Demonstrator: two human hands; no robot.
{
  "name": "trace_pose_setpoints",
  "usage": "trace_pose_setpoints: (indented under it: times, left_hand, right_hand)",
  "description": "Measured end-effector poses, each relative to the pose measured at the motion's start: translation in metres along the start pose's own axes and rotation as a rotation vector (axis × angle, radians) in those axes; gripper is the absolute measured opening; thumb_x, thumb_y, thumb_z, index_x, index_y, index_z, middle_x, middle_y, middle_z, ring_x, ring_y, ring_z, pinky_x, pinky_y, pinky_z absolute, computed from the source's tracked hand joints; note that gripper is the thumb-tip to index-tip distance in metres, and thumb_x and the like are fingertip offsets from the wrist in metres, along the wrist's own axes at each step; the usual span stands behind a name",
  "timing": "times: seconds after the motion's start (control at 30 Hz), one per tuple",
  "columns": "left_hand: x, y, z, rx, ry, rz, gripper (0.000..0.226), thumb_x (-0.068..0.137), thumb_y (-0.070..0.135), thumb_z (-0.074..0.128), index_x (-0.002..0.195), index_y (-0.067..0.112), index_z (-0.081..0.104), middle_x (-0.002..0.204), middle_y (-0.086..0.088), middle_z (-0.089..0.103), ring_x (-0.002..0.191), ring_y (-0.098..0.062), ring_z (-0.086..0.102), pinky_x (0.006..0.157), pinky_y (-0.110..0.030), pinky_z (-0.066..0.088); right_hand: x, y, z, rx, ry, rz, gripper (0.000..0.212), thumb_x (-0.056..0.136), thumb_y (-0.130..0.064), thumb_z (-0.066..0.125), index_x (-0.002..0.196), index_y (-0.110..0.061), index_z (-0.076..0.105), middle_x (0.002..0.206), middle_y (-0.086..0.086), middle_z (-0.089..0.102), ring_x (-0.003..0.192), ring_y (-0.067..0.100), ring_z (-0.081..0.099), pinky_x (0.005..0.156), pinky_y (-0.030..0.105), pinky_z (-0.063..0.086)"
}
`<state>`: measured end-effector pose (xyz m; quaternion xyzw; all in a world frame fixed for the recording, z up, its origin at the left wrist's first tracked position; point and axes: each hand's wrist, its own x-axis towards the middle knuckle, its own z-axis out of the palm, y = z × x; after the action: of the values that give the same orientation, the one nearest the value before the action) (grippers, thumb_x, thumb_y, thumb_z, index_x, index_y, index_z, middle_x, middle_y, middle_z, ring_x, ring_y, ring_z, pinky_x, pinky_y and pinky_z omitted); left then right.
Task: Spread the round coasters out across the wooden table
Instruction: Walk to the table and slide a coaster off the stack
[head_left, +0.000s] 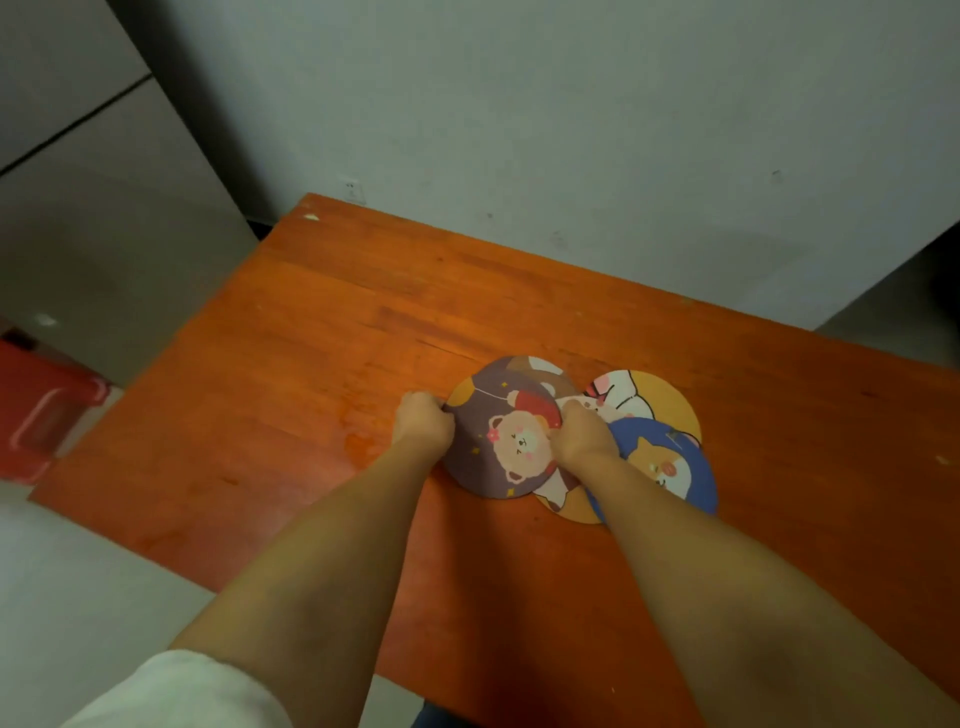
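Several round cartoon coasters lie overlapped in a cluster on the orange wooden table (291, 364). On top at the left is a purple bear coaster (498, 447). A yellow coaster (660, 395) sits behind at the right, and a blue dog coaster (680, 467) lies in front of it. Another yellow one (566, 506) peeks out below. My left hand (423, 423) pinches the purple coaster's left edge. My right hand (584, 431) grips its right edge, over the blue coaster.
A red plastic crate (41, 410) stands on the floor left of the table. A grey wall with a socket (353, 189) runs behind the table's far edge. Bare tabletop extends to the left, far side and right of the cluster.
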<state>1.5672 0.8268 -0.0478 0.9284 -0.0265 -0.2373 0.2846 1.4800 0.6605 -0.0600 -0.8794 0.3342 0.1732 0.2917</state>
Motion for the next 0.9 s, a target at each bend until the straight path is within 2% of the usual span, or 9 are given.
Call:
trace_pose_setpoints:
  times: [0.1, 0.17, 0.27, 0.37, 0.47, 0.63, 0.7, 0.8, 0.9]
  left_hand:
    - [-0.004, -0.005, -0.02, 0.001, -0.029, 0.006, 0.029, 0.089, 0.008, 0.057, 0.061, 0.006, 0.057, 0.092, -0.028, 0.063, 0.091, -0.039, 0.059, 0.076, -0.041, 0.046]
    - [-0.005, -0.011, -0.035, -0.018, -0.017, 0.001, 0.033, 0.091, 0.01, 0.057, 0.058, 0.009, 0.05, 0.091, -0.027, 0.06, 0.09, -0.037, 0.056, 0.075, -0.04, 0.043]
    - [-0.003, -0.025, -0.059, -0.022, 0.044, 0.007, 0.037, 0.089, 0.008, 0.055, 0.056, 0.013, 0.041, 0.1, -0.029, 0.064, 0.097, -0.04, 0.059, 0.081, -0.043, 0.047]
    - [-0.001, -0.048, -0.085, -0.023, 0.062, 0.031, 0.042, 0.089, 0.006, 0.053, 0.053, 0.016, 0.035, 0.097, -0.03, 0.062, 0.095, -0.042, 0.058, 0.082, -0.046, 0.048]
    - [0.004, -0.08, -0.112, -0.023, 0.05, 0.046, 0.043, 0.087, 0.003, 0.054, 0.051, 0.016, 0.036, 0.106, -0.035, 0.065, 0.102, -0.043, 0.062, 0.082, -0.045, 0.05]
    - [0.018, -0.148, -0.158, 0.006, -0.02, 0.063, 0.044, 0.088, 0.005, 0.058, 0.05, 0.016, 0.038, 0.105, -0.035, 0.067, 0.099, -0.041, 0.066, 0.078, -0.04, 0.05]
    - [0.023, -0.174, -0.172, 0.019, -0.051, 0.058, 0.044, 0.088, 0.006, 0.06, 0.05, 0.015, 0.04, 0.098, -0.036, 0.066, 0.099, -0.04, 0.067, 0.074, -0.036, 0.048]
    - [0.027, -0.205, -0.187, 0.028, -0.087, 0.043, 0.032, 0.087, 0.006, 0.061, 0.057, 0.006, 0.053, 0.102, -0.036, 0.067, 0.1, -0.04, 0.067, 0.081, -0.039, 0.053]
    - [0.036, -0.223, -0.193, 0.038, -0.102, 0.061, 0.016, 0.088, 0.007, 0.061, 0.087, -0.007, 0.068, 0.107, -0.033, 0.068, 0.101, -0.039, 0.067, 0.085, -0.041, 0.053]
  right_hand:
    - [-0.007, -0.013, -0.005, 0.054, -0.028, -0.023, 0.033, 0.1, -0.024, 0.046, 0.126, -0.003, 0.049, 0.095, 0.014, 0.061, 0.074, 0.028, 0.049, 0.068, 0.039, 0.039]
    - [-0.01, -0.029, -0.008, 0.064, -0.033, -0.054, 0.032, 0.099, -0.021, 0.047, 0.127, -0.004, 0.05, 0.086, 0.01, 0.06, 0.074, 0.029, 0.051, 0.069, 0.039, 0.043]
    - [-0.018, -0.058, -0.005, 0.089, -0.003, -0.088, 0.019, 0.097, -0.02, 0.05, 0.11, -0.008, 0.053, 0.104, 0.016, 0.06, 0.094, 0.032, 0.056, 0.071, 0.034, 0.04]
    - [-0.03, -0.088, 0.008, 0.098, -0.007, -0.094, 0.008, 0.096, -0.021, 0.05, 0.096, -0.013, 0.047, 0.087, 0.01, 0.053, 0.084, 0.031, 0.052, 0.066, 0.035, 0.037]
    - [-0.044, -0.12, 0.032, 0.132, 0.017, -0.068, 0.028, 0.094, -0.026, 0.052, 0.073, -0.02, 0.035, 0.079, 0.005, 0.047, 0.074, 0.026, 0.048, 0.063, 0.035, 0.039]
    - [-0.076, -0.173, 0.084, 0.188, 0.026, 0.002, 0.039, 0.09, -0.026, 0.059, 0.06, -0.02, 0.035, 0.086, 0.014, 0.055, 0.09, 0.038, 0.063, 0.087, 0.054, 0.054]
    - [-0.087, -0.191, 0.105, 0.196, 0.012, 0.03, 0.043, 0.09, -0.023, 0.06, 0.056, -0.016, 0.036, 0.081, 0.017, 0.054, 0.079, 0.035, 0.059, 0.086, 0.059, 0.053]
    - [-0.1, -0.211, 0.133, 0.228, 0.02, 0.063, 0.045, 0.091, -0.021, 0.06, 0.054, -0.016, 0.035, 0.077, 0.016, 0.052, 0.076, 0.028, 0.051, 0.087, 0.058, 0.052]
    - [-0.102, -0.224, 0.154, 0.257, 0.029, 0.096, 0.042, 0.091, -0.018, 0.059, 0.058, -0.018, 0.035, 0.069, 0.006, 0.049, 0.079, 0.027, 0.05, 0.087, 0.052, 0.053]
